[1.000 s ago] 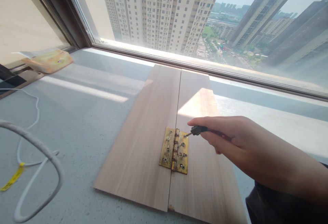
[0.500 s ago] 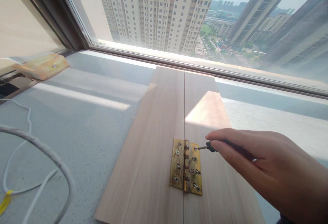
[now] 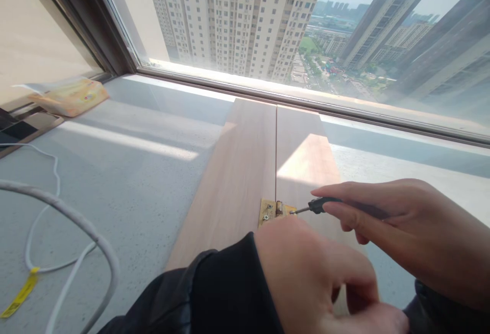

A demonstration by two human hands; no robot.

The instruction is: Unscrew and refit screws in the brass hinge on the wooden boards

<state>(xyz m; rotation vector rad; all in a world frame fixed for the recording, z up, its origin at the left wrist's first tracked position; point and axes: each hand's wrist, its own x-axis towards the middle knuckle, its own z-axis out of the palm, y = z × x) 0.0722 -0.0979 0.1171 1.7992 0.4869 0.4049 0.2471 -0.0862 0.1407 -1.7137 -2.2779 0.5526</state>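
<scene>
Two pale wooden boards (image 3: pixel 245 171) lie side by side on a grey sill, joined by a brass hinge (image 3: pixel 270 209). My right hand (image 3: pixel 390 227) is closed round a small black-handled screwdriver (image 3: pixel 317 205) whose tip rests on the hinge's top right screw. My left hand (image 3: pixel 325 278), in a black sleeve, sits in front of the hinge and hides most of it. Its fingers are curled with the thumb pressed against them. What they hold, if anything, is hidden.
A thick white cable (image 3: pixel 76 232) and a thin white cord with a yellow tag (image 3: pixel 19 293) loop over the sill at the left. A yellow packet (image 3: pixel 71 97) lies at the far left by the window frame (image 3: pixel 99 33). Tall buildings show through the glass.
My left hand and sleeve have come into view from below, covering the lower hinge. My right hand keeps the screwdriver tip at the hinge's upper right screw.
</scene>
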